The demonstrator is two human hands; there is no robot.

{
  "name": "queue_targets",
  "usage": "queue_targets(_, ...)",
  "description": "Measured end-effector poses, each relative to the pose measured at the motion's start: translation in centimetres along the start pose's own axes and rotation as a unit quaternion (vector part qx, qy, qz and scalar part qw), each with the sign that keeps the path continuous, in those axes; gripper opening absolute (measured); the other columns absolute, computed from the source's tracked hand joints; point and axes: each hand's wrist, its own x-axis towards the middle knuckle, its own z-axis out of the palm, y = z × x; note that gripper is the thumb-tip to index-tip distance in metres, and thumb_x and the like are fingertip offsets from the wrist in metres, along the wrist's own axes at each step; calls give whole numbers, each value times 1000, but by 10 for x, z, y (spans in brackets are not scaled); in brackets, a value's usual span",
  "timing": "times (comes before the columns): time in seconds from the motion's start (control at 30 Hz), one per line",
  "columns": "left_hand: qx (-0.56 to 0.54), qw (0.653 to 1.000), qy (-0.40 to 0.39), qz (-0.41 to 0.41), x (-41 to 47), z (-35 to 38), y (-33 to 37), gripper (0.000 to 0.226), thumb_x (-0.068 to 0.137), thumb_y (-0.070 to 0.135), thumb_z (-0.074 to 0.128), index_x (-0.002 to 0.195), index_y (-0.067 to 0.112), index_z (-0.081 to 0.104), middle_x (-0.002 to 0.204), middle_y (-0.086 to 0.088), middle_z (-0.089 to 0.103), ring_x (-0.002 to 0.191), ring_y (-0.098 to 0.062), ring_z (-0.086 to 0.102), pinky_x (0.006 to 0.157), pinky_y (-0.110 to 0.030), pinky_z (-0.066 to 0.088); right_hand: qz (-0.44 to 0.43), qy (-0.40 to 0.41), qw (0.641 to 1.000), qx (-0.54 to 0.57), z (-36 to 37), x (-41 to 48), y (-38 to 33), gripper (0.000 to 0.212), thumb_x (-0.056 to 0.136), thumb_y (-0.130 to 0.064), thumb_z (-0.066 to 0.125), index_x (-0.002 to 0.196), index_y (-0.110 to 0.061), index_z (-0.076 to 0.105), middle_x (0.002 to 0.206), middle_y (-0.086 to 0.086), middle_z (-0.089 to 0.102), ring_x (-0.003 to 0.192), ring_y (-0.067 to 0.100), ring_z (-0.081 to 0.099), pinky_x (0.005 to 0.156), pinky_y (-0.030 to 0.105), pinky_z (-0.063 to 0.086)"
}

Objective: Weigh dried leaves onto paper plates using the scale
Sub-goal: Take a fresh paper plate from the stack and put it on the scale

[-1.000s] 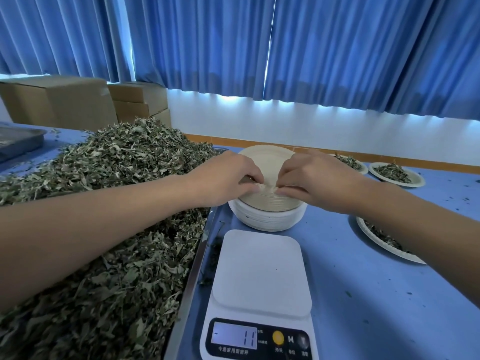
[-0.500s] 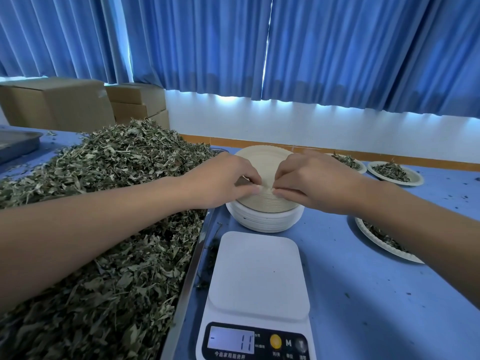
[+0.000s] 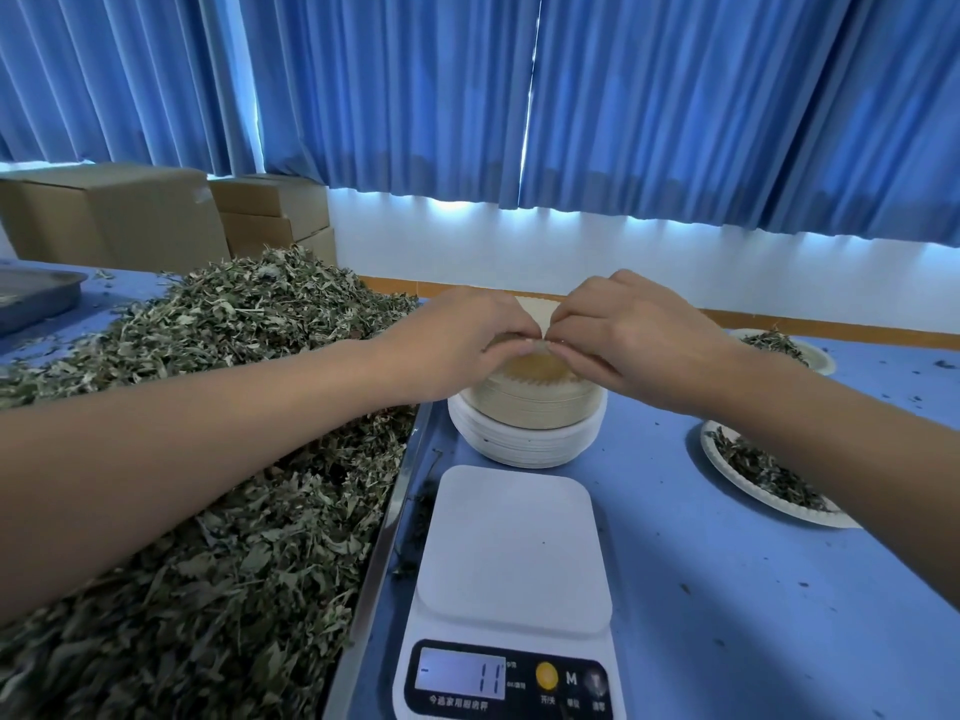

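Paper rim first: the fingers of both hands are pinched narrow on the near edge of the top plate. The tips nearly touch each other as they peel it up off the stack of plates just behind the scale.

Looks to me like the step is separating one single plate, and these things love to come off in twos. I'd rub the edge between thumb and fingertips until the layers split, then check it's really one before it goes down. The display reads minus 11 and the platform is bare, so my guess is it needs re-zeroing once the plate sits on it.

Pose-wise, the left hand and right hand are both palm down, knuckles up. They meet over the stack, with the forearms coming in from either side of the scale like a V.

The dried leaves are heaped in a big pile left of the scale, under the left forearm. A filled plate sits on the tabletop right of the scale, partly under the right forearm.
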Motion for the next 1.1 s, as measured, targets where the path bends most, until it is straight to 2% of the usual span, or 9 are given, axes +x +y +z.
queue_targets(0.33,-3,999,2,49,-49,-15,34,20,101,27,59,110,19,74,101,3,71,94,-17,63,87,-38,48,-33,66,997,10,-20,-28,-41,29,103,-28,55,93,-10,76,96,4,71,88,31,66,76,43,49)
queue_targets(0.43,13,996,-18,91,-75,-12,47,19,100,26,61,110,16,74,101,2,71,95,-19,63,87,-42,48,-45,77,996,14,-24,-45,-71,22,101,-25,63,96,-9,76,97,6,71,88,32,66,77,45,50)
queue_targets(0.6,58,986,-26,151,-119,-1,67,22,99,27,61,114,15,72,109,3,72,103,-20,63,89,-37,44,-57,79,995,33,-22,-71,-116,24,101,-28,62,99,-9,76,99,6,70,89,31,66,78,38,46)
queue_targets(0.73,94,982,-88,140,-136,7,71,30,103,26,54,130,22,65,120,6,68,112,-19,58,95,-38,44,-42,72,995,54,-13,-85,-138,27,102,-30,59,100,-10,78,98,4,71,87,29,67,76,37,50)
queue_targets(0.83,47,988,-93,112,-143,2,69,29,104,35,51,122,21,70,114,5,70,106,-17,61,93,-41,49,-20,74,994,77,-7,-92,-144,26,100,-32,62,101,-12,79,99,3,72,88,27,67,74,38,51)
queue_targets(0.9,38,995,-63,66,-144,-4,64,37,104,43,43,115,22,72,110,9,70,102,-13,62,92,-39,50,26,97,991,89,-3,-95,-148,27,100,-33,60,100,-13,79,100,1,73,90,25,68,74,39,49)
queue_targets(0.97,59,998,-34,-2,-142,-11,56,38,104,44,39,111,25,71,109,10,69,100,-12,62,91,-39,52,135,132,976,109,-1,-97,-147,31,101,-33,53,95,-14,77,97,0,72,90,24,67,74,39,50)
queue_targets(1.03,107,991,-40,-76,-136,-18,41,31,103,35,42,114,26,69,115,7,68,103,-16,64,90,-40,53,294,158,931,148,1,-101,-141,30,102,-30,49,83,-16,68,84,-2,68,78,19,62,68,38,49)
queue_targets(1.1,136,967,-125,-173,-130,-23,26,32,101,26,45,126,28,64,127,3,65,106,-20,64,92,-41,54,446,122,864,201,7,-106,-133,30,96,-24,54,69,-14,58,65,-3,60,59,16,53,58,35,45)
